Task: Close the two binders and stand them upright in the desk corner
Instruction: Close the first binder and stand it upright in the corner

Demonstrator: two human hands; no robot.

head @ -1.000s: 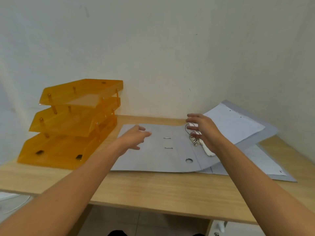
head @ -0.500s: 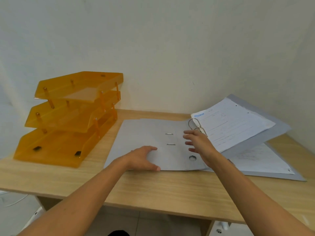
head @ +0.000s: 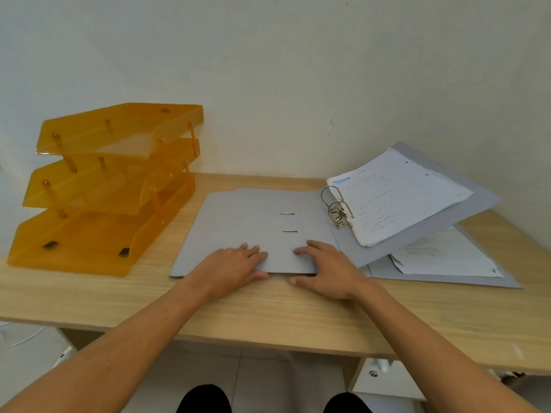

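Both my bare forearms reach forward from the bottom corners, converging toward centre. My left hand point(head: 232, 268) lies palm down, fingers point(head: 253, 251) together and extended flat, thumb stretched toward the right along the near edge of what it rests on. My right hand point(head: 328, 271) mirrors it just beside, palm down, fingers slightly spread and pointing left-forward, thumb low and pointing left. The two thumbs are close, not touching. Neither hand grips anything.

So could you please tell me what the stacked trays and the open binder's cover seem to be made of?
Stacked trays: translucent orange plastic, glossy; the posts show through. Binder cover: matte grey board, probably cardboard, flat with a thin edge. Its ring mechanism: shiny metal.
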